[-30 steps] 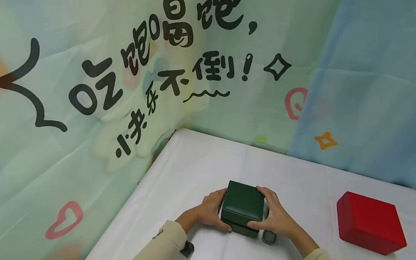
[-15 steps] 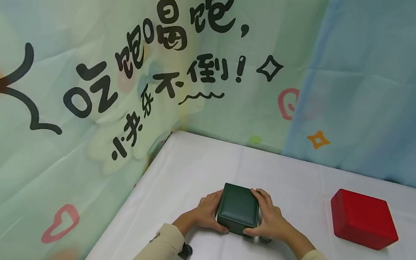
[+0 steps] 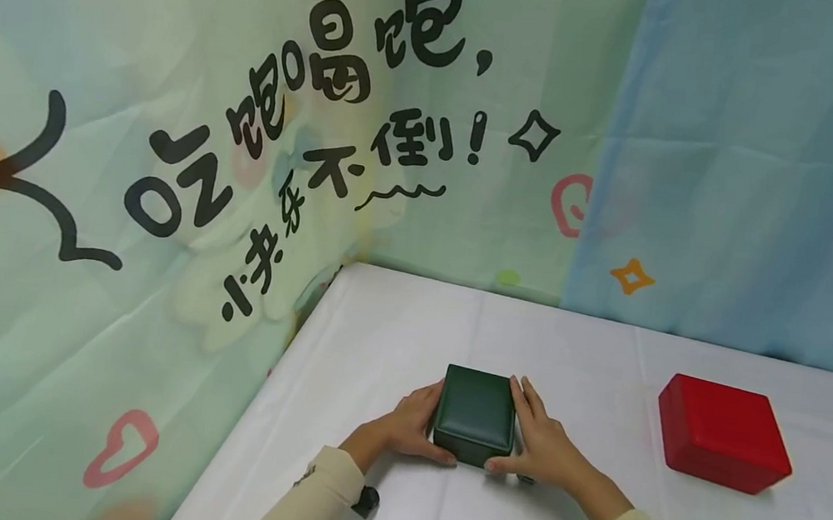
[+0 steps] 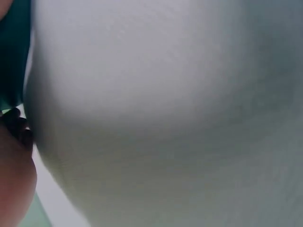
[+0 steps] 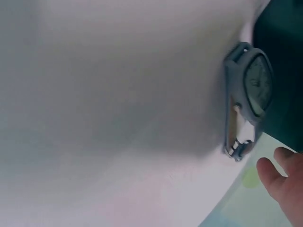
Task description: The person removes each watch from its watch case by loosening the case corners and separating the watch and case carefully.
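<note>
A dark green leather-look box [image 3: 477, 408] with its lid down sits on the white-covered table. My left hand [image 3: 410, 427] holds its left side, the thumb along the front edge and the fingers along the side. At the right side is my right hand [image 3: 545, 448], its fingers fairly straight and its thumb near the front right corner. A grey-blue wristwatch [image 5: 255, 85] with a looped strap stands beside the box in the right wrist view. From the head, the right hand mostly hides that watch. In the left wrist view, fingertips [image 4: 19, 125] meet the green box's corner.
A red box [image 3: 724, 432] lies to the right on the white tablecloth [image 3: 574, 342]. Printed cloth [image 3: 246, 151] with dark lettering hangs along the left and back table edges. Dark small devices [image 3: 366, 502] are at both wrists.
The green lid, earlier slightly askew above the base, now lies even with it. My right fingers have slid off the top edge to the side and straightened. The head view has shifted slightly.
</note>
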The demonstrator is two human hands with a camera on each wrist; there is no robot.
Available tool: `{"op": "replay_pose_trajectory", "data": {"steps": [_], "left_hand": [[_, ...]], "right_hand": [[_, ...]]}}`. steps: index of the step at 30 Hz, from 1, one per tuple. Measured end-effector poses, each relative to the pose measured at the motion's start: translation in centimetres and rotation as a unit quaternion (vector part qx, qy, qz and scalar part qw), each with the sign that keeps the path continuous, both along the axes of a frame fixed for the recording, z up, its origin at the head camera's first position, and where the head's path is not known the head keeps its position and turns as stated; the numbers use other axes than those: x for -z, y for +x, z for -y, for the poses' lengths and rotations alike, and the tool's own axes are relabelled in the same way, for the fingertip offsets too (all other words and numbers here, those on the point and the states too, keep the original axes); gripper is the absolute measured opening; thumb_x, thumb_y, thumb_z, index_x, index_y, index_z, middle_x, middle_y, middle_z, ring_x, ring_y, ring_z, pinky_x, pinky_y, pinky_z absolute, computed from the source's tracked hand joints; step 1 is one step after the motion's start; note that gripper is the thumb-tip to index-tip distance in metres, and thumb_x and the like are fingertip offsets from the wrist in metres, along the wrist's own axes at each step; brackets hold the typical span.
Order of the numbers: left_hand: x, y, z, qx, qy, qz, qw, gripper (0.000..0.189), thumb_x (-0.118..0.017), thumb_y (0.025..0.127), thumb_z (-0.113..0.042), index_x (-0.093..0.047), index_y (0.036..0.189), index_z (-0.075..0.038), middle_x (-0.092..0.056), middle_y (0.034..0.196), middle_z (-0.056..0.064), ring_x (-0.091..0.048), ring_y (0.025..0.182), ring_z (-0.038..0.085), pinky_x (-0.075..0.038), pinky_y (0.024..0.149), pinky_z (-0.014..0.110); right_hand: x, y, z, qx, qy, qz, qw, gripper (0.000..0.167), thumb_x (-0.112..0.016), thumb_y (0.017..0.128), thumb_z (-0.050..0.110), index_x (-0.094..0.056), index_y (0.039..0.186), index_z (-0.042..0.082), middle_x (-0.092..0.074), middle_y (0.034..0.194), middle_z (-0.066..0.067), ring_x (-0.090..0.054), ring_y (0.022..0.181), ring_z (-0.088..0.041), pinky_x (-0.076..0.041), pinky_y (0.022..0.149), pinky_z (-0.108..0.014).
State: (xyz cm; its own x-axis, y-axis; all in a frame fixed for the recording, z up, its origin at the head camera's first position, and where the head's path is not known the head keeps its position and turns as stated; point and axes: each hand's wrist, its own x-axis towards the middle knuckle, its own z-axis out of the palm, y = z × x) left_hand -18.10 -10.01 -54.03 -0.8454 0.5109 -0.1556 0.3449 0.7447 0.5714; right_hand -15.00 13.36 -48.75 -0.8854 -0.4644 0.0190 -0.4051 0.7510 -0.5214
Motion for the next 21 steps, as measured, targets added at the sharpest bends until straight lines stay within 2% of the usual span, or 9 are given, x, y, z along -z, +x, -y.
{"op": "replay_pose_trajectory", "data": {"steps": [3, 5, 9, 11, 14, 16, 21], "left_hand": [[-0.8, 0.3, 0.0, -0.006, 0.000, 0.020, 0.9998, 0.118, -0.077, 0.067, -0.045, 0.004, 0.147, -0.013, -0.015, 0.152, 0.008, -0.017, 0.139, 0.024, -0.023, 0.110, 0.044], [-1.7, 0.5, 0.2, -0.013, 0.011, 0.029, 0.9994, 0.120, -0.078, 0.067, -0.044, 0.005, 0.147, -0.011, -0.012, 0.153, 0.011, -0.015, 0.140, 0.027, -0.022, 0.110, 0.047], [-3.9, 0.5, 0.1, -0.011, 0.045, 0.009, 0.9989, 0.118, -0.078, 0.068, -0.040, 0.004, 0.147, -0.011, -0.010, 0.153, 0.012, -0.014, 0.139, 0.030, -0.022, 0.108, 0.053], [-4.8, 0.5, -0.5, -0.003, 0.053, -0.005, 0.9986, 0.115, -0.076, 0.069, -0.042, 0.005, 0.147, -0.014, -0.010, 0.153, 0.010, -0.014, 0.139, 0.029, -0.021, 0.108, 0.053], [-5.7, 0.4, -2.0, 0.023, 0.051, -0.027, 0.9981, 0.113, -0.073, 0.071, -0.046, 0.005, 0.147, -0.019, -0.008, 0.154, 0.006, -0.013, 0.140, 0.026, -0.019, 0.109, 0.051], [-6.1, 0.4, -3.4, 0.049, 0.039, -0.054, 0.9966, 0.112, -0.072, 0.071, -0.048, 0.005, 0.148, -0.018, -0.007, 0.154, 0.006, -0.012, 0.140, 0.025, -0.019, 0.110, 0.050], [-7.2, 0.7, -7.8, 0.121, 0.001, -0.131, 0.9839, 0.113, -0.070, 0.072, -0.051, 0.003, 0.147, -0.010, -0.007, 0.153, 0.009, -0.011, 0.141, 0.024, -0.020, 0.110, 0.049]], "right_hand": [[-0.5, 0.4, -1.0, 0.004, 0.005, -0.003, 1.0000, 0.126, -0.079, 0.060, 0.051, 0.000, 0.146, 0.003, -0.011, 0.145, -0.032, -0.035, 0.120, -0.053, -0.036, 0.086, -0.064], [-1.0, 0.4, -2.0, 0.015, 0.008, -0.007, 0.9998, 0.125, -0.080, 0.058, 0.050, -0.002, 0.146, 0.005, -0.013, 0.145, -0.029, -0.030, 0.125, -0.050, -0.033, 0.089, -0.066], [-2.4, 0.3, -5.4, 0.055, 0.022, -0.016, 0.9981, 0.122, -0.081, 0.058, 0.046, -0.006, 0.146, 0.007, -0.014, 0.146, -0.027, -0.022, 0.129, -0.047, -0.028, 0.090, -0.070], [-3.0, 0.3, -7.6, 0.074, 0.029, -0.016, 0.9967, 0.122, -0.081, 0.059, 0.044, -0.005, 0.146, 0.007, -0.014, 0.146, -0.027, -0.019, 0.129, -0.046, -0.025, 0.090, -0.072], [-3.5, 0.6, -10.8, 0.093, 0.039, -0.022, 0.9947, 0.121, -0.081, 0.059, 0.042, -0.006, 0.146, 0.004, -0.013, 0.144, -0.029, -0.015, 0.130, -0.047, -0.023, 0.089, -0.074], [-3.7, 1.0, -12.7, 0.101, 0.047, -0.024, 0.9935, 0.122, -0.082, 0.058, 0.040, -0.005, 0.145, 0.002, -0.013, 0.144, -0.029, -0.013, 0.130, -0.048, -0.023, 0.088, -0.074], [-3.9, 1.9, -17.0, 0.122, 0.074, -0.042, 0.9889, 0.122, -0.084, 0.054, 0.035, -0.009, 0.143, -0.001, -0.016, 0.140, -0.030, -0.018, 0.124, -0.050, -0.036, 0.082, -0.070]]}}
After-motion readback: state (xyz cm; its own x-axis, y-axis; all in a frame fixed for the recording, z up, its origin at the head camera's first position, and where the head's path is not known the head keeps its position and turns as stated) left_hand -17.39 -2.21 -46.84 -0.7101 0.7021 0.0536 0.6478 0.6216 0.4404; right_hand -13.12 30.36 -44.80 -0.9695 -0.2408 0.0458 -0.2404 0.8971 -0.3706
